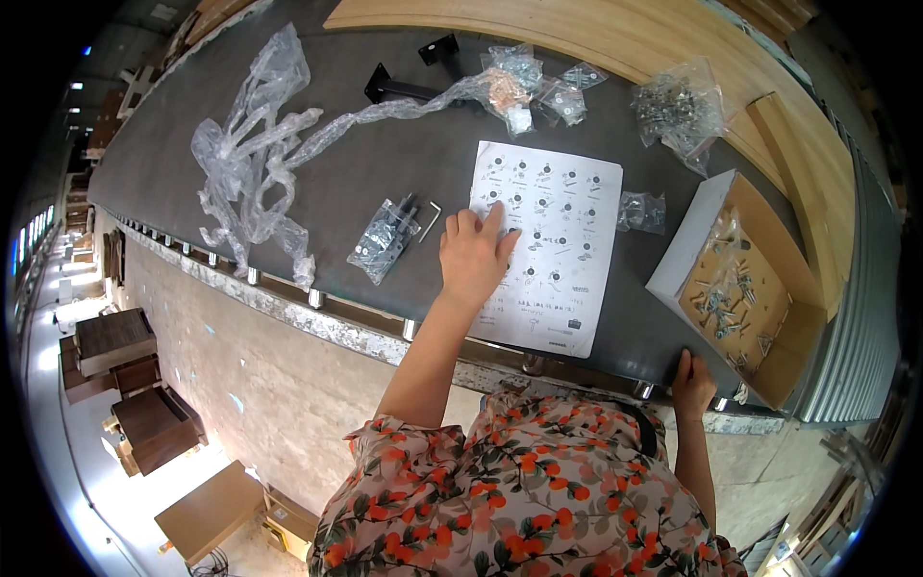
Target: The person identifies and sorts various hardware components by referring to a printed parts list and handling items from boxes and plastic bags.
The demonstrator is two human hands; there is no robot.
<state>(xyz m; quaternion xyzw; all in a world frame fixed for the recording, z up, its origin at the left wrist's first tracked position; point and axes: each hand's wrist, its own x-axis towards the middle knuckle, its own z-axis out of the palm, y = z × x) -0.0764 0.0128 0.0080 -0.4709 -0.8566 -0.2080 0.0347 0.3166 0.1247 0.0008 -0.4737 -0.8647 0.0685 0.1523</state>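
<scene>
Pointing with the forefinger, left hand (471, 255) lies on the printed sheet (553, 252), gripping nothing, its other fingers loosely bent. Right hand (692, 387) curled at the table's near edge; cannot tell whether it grips the edge. Sheet flat before the person: white paper, rows of small drawings, part of its left side hidden under the hand.

Tabletop (327, 212) dark grey, smooth, matt. Along its near edge, shiny metal rollers (411, 330) and a rail (361, 335) of chipped pale paint. Below, worn concrete floor (288, 361); to the left, brown cabinets (115, 341) and a cardboard carton (212, 510) in a long, workshop-like room.

Left of the sheet: a clear bag (385, 242) of metal hardware, a bent hex key (430, 222) just beside it. Right: a small clear packet (641, 213), then an open box (690, 236), white outside, brown inside, loose screws (721, 300) scattered within. Beyond the sheet: clustered packets (514, 88), black flanged metal parts (413, 89), a bulging hardware bag (678, 106).

Crumpled, glossy plastic film (255, 178) sprawls across the left side, one twisted strand running to the packets. Pale wood-grained panels (577, 29) line the far side; ribbed grey sheeting (851, 337) stands beyond the box.
</scene>
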